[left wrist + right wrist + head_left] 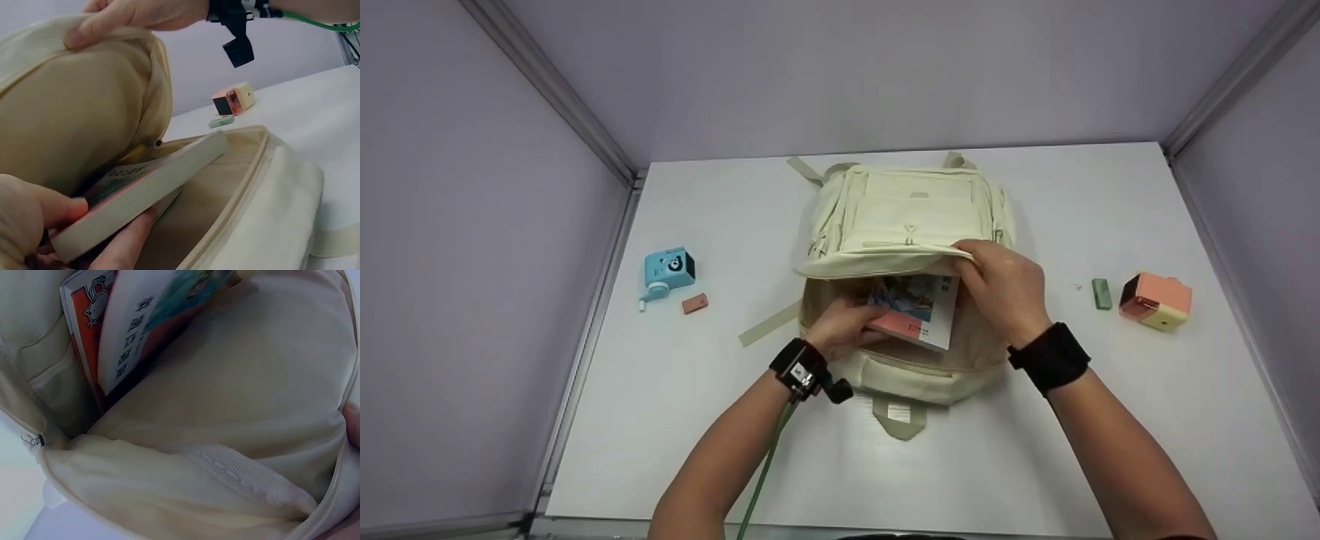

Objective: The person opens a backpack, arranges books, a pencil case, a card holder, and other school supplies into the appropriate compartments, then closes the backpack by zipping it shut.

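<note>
Your work lay on a white table (615,450), its far edge running along a pale, greyish-purple back wall (840,82). A left wall (472,285) and a right wall (1279,142) of the same tint closed in the sides, with metal strips (566,94) running down the corners. Light fell on the tabletop, leaving a bright patch near your side and soft shadows around the cream backpack (919,206), which lay in the middle with its mouth towards you.

Your left hand (840,326) was grasping a book (922,321), thumb over the cover and fingers underneath; the book sat tilted inside the backpack's open mouth. Your right hand (1009,285) was gripping the lifted flap (851,265) by its edge. Inside, a second book with a red cover (90,318) stood next to the one you held.

A strap (769,325) reached out on the left, and a loop (901,430) lay flat on the near side. Towards the left of the table you had a blue gadget (667,268) with a brown eraser (694,304) near it; towards the right, a green eraser (1102,294) lay just beside a pink and yellow box (1162,300)
</note>
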`<move>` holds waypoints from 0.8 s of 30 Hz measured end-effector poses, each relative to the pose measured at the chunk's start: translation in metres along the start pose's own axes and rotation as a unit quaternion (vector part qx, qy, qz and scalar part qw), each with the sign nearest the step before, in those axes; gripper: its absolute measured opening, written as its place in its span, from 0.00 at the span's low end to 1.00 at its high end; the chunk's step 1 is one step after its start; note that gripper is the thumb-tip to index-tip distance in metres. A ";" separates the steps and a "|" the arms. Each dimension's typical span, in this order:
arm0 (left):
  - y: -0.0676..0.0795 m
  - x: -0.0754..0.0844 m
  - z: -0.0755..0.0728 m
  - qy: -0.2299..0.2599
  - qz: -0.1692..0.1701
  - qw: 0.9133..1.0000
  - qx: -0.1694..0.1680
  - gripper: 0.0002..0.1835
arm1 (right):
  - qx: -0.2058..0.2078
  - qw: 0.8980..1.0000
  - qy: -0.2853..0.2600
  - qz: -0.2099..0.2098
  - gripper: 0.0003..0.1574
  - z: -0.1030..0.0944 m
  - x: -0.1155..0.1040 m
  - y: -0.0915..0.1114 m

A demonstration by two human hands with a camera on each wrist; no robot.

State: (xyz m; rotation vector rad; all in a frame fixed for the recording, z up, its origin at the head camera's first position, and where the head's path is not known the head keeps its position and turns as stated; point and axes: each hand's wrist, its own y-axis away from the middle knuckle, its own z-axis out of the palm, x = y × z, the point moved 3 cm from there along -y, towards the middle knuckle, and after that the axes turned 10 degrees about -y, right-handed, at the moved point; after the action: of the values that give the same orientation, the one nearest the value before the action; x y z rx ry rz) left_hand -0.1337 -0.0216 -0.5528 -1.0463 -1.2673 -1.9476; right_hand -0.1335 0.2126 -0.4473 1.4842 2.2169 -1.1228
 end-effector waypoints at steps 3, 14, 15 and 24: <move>-0.008 0.001 0.005 -0.016 0.039 0.999 -0.025 0.33 | 0.002 1.000 0.001 -0.001 0.13 0.000 0.000 0.000; -0.002 0.013 0.009 -0.579 0.189 0.791 0.053 0.32 | -0.003 1.000 -0.001 -0.011 0.12 -0.002 -0.001 -0.001; -0.001 0.013 0.010 -0.619 0.194 0.758 0.067 0.31 | -0.001 1.000 -0.001 -0.011 0.12 -0.002 -0.001 -0.001; 0.009 0.016 0.033 -0.806 0.225 0.514 0.191 0.06 | -0.001 1.000 0.007 -0.012 0.11 0.000 0.000 -0.001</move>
State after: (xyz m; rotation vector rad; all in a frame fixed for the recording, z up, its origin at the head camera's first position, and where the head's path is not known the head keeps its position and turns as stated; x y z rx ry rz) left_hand -0.1251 0.0046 -0.5266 -2.6336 -1.6620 0.3050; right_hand -0.1341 0.2121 -0.4469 1.4736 2.2505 -1.1188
